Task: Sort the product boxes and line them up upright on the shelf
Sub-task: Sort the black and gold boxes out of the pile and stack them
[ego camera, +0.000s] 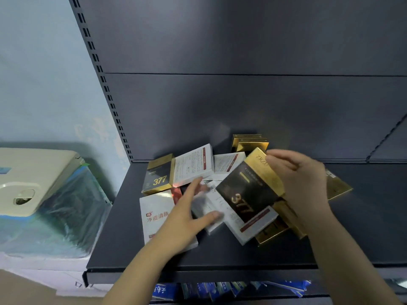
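A jumbled heap of product boxes lies flat on the dark grey shelf (pixel 132 249). My right hand (pixel 301 179) grips the top edge of a black-and-gold "377" box (pixel 248 192), which is tilted above the pile. My left hand (pixel 187 214) rests with fingers spread on a white box (pixel 211 208) in the middle of the heap. Another black-and-gold "377" box (pixel 157 175) lies at the left rear. A white box with red characters (pixel 157 214) lies front left, partly under my left wrist. Gold boxes (pixel 250 143) stand stacked at the back.
The shelf's back panel (pixel 242 106) rises right behind the pile. A slotted upright (pixel 103 84) bounds the shelf on the left. Left of it sits a beige appliance (pixel 28 183) on a plastic-wrapped bundle. Blue packages (pixel 220 290) fill the shelf below.
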{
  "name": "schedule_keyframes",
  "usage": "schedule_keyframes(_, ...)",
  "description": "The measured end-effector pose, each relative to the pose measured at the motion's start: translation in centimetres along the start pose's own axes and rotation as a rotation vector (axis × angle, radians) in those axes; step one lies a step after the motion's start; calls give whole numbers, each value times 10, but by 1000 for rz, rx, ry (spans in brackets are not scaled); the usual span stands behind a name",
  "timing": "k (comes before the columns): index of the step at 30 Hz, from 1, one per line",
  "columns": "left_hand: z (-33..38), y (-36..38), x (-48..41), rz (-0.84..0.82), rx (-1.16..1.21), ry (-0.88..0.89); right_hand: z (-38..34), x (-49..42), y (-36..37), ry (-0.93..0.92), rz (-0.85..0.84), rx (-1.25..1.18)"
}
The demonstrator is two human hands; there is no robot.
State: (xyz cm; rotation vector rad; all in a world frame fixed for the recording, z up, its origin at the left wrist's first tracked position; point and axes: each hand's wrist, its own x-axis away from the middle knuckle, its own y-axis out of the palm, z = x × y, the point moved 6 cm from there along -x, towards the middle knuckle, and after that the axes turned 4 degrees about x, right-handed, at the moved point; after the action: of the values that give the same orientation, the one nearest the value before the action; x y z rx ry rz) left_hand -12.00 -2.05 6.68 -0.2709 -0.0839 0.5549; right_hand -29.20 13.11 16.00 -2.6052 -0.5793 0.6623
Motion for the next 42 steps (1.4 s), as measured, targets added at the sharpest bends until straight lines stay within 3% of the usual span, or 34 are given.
schedule_keyframes(3,10,24,-8,-88,133,-5,3,-4,15,131,-153,-93)
schedule_keyframes(5,9,25,-14,9,176,4,11,-4,22,199,-170,-107)
schedule_keyframes(9,-2,19,-10,160,288,-20,38,6,39,439,-240,-524)
schedule_keyframes(14,-16,10,1,295,481,-123,56,27,58,525,-429,-487)
schedule_keyframes(17,-24,0,6,326,426,-170,57,33,63,399,-469,-221)
schedule_keyframes(20,-32,-6,10,356,406,-177,50,48,75,151,-603,264)
schedule_keyframes(23,-38,-8,12,365,410,-185,44,70,100,-116,-741,532)
schedule_keyframes(26,-44,-8,12,345,396,-215,56,66,105,-299,-622,698)
schedule_keyframes(28,-46,-8,12,336,376,-228,68,54,96,-278,-533,699)
schedule_keyframes(35,-62,-20,15,389,371,-245,102,32,79,-188,-582,795)
schedule_keyframes(42,-83,-77,53,821,410,-199,102,28,76,-115,-584,824)
